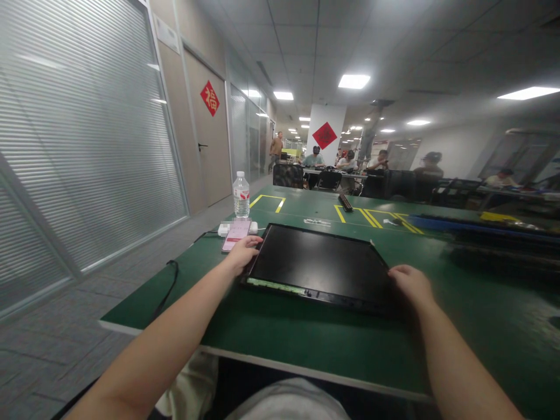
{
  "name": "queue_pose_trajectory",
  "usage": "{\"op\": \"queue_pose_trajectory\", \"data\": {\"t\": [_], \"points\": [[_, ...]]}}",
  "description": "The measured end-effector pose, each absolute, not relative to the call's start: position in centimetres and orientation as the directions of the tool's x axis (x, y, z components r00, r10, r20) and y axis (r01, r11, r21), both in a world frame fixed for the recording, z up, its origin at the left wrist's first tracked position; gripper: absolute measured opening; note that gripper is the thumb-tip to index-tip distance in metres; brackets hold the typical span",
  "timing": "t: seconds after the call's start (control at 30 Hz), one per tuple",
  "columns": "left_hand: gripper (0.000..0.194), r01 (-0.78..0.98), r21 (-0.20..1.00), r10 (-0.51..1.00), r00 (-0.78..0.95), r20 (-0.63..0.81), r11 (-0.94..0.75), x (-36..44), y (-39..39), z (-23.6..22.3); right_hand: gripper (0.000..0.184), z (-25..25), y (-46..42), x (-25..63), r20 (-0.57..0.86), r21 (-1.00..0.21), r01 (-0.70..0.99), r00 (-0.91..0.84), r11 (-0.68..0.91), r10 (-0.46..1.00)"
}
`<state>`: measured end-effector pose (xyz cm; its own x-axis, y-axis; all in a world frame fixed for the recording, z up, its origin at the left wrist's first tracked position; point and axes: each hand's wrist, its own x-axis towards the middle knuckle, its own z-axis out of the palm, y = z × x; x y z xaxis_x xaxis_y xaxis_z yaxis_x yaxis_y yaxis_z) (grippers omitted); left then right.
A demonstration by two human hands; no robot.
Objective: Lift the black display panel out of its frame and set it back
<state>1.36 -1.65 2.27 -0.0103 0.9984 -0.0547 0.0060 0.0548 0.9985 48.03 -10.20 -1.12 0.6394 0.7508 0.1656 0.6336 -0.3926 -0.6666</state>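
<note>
A flat black screen panel point(321, 256) lies in front of me on the green table, with a strip of green circuit board point(275, 286) along its near edge. My left hand point(245, 254) is closed on the panel's left edge, thumb and fingers near the far corner. On the opposite side, my right hand point(411, 281) pinches the right edge. The fingers under the panel are hidden. Just beyond my left hand is a phone point(236, 233) with a pinkish lit screen, against a white power strip point(225, 228).
A water bottle point(241, 195) stands behind the phone. Yellow tape marks and a dark slotted bar point(345, 202) lie farther back on the green table point(306, 332). A dark cable point(168, 286) hangs over the left side. Blurred dark and blue items point(476, 230) sit at right. Several people are in the background.
</note>
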Motion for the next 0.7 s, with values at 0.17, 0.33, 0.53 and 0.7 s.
{"op": "queue_pose_trajectory", "data": {"t": [0.17, 0.33, 0.53, 0.7], "points": [[0.034, -0.085, 0.991, 0.995, 0.004, -0.104, 0.104, 1.6, -1.3, 2.2, 0.019, -1.0, -10.2, 48.0, 0.160, -0.671, 0.628, 0.641, -0.394, 0.750], [0.034, -0.202, 0.970, 0.991, 0.017, -0.133, 0.134, 1.7, -0.8, 2.0, 0.018, -0.8, -10.3, 47.8, 0.156, -0.678, 0.619, 0.648, -0.396, 0.745], [0.043, -0.325, 0.924, 0.980, 0.054, -0.194, 0.201, 1.9, -0.8, 2.0, 0.017, -0.2, -10.5, 47.4, 0.124, -0.672, 0.606, 0.658, -0.426, 0.743], [0.049, -0.352, 0.910, 0.975, 0.057, -0.214, 0.220, 1.9, -1.2, 2.1, 0.017, 0.0, -10.6, 47.3, 0.101, -0.668, 0.600, 0.658, -0.439, 0.746]]}}
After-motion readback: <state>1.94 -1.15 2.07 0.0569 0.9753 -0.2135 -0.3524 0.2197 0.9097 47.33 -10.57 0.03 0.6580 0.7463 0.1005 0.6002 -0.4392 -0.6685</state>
